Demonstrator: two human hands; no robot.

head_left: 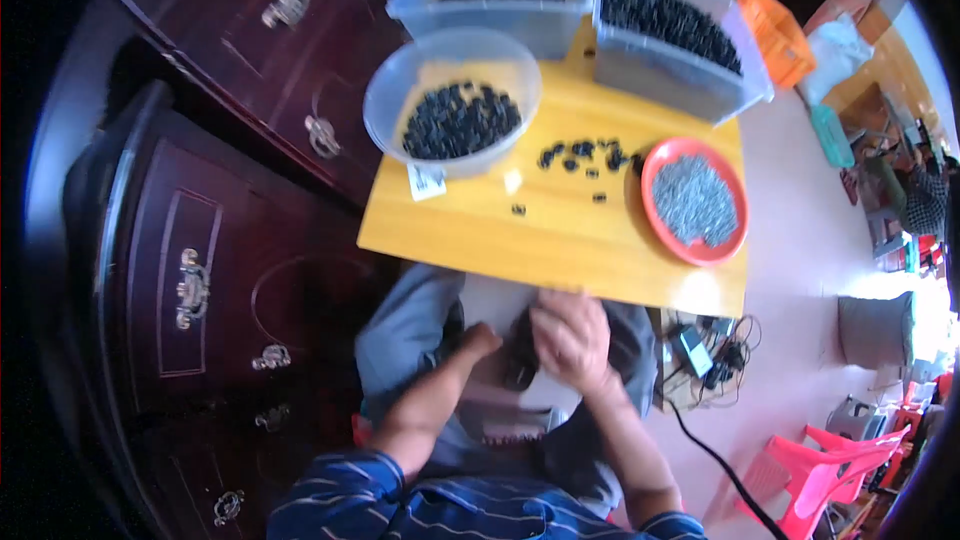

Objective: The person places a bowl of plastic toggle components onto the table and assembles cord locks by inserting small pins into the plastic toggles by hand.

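My right hand (570, 336) is at the table's front edge, its fingers curled inward; whatever they may hold is hidden. Lower and to the left, my left hand (482, 342) hangs between my knees, and its fingers are out of sight. On the yellow wooden table (450, 230) lies a loose group of small black parts (582, 152). A red round dish (652, 225) full of small silver metal pieces, like pins or screws, sits at the right. To the left stands a translucent round tub (385, 105) partly filled with black parts (460, 122).
Two translucent rectangular bins (480, 20) (655, 70) with black parts stand at the table's back. Dark red wooden cabinets (270, 310) line the left. Right of the table are tangled cables (735, 365), an orange basket (775, 35) and a pink plastic chair (815, 470).
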